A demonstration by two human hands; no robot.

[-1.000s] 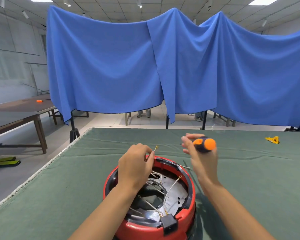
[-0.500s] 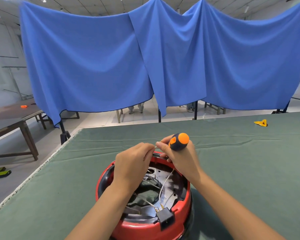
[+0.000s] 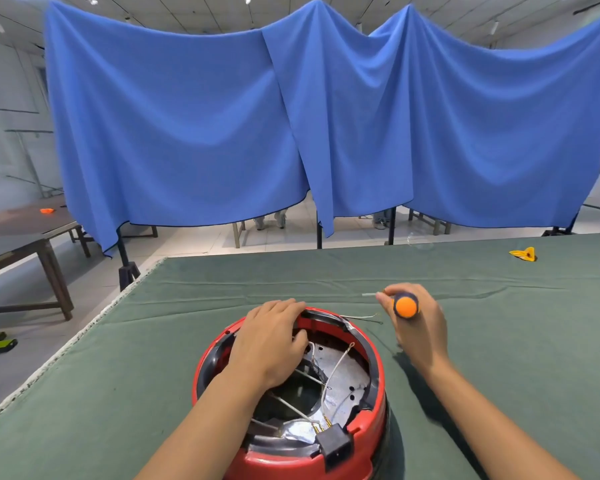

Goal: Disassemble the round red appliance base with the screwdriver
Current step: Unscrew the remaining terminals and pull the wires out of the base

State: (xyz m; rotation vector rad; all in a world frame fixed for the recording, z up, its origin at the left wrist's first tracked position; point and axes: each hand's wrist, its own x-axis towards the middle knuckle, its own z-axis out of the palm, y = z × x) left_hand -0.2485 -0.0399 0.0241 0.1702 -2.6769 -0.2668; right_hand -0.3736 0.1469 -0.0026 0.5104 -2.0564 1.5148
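Observation:
The round red appliance base (image 3: 378, 420) lies open-side up on the green cloth near the front edge, with white wires, a metal plate and a black socket visible inside. My left hand (image 3: 271, 341) rests palm down on its far left rim, fingers reaching inside. My right hand (image 3: 416, 320) is to the right of the base, above the cloth, gripping the screwdriver (image 3: 405, 305) by its orange and dark handle; the thin shaft points left. A loose white wire (image 3: 361, 317) lies on the cloth between the base and this hand.
The green-covered table (image 3: 153, 358) ends at the left. A small yellow object (image 3: 523, 253) lies far right. A blue curtain (image 3: 291, 116) hangs behind. A wooden table (image 3: 21, 233) stands at the left, across a floor gap.
My right hand has moved away from the base to the right with the screwdriver. My left hand has dropped from pinching a wire to resting on the rim.

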